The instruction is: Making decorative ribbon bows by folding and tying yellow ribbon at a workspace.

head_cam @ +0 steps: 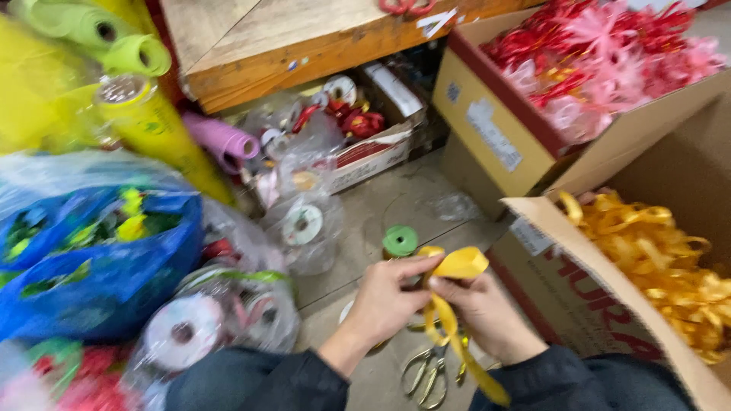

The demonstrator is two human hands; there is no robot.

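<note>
Both hands meet low in the middle of the view over the floor (396,205): the left hand (384,301) and the right hand (476,308) are each closed in a pinch on a yellow ribbon (457,265), folded into a loop between them, its tail trailing down past the right wrist. Scissors (428,373) lie on the floor just below. A green spool (400,240) stands just beyond the hands. To the right, a cardboard box (579,281) holds what look like finished yellow bows (670,259), though blurred.
</note>
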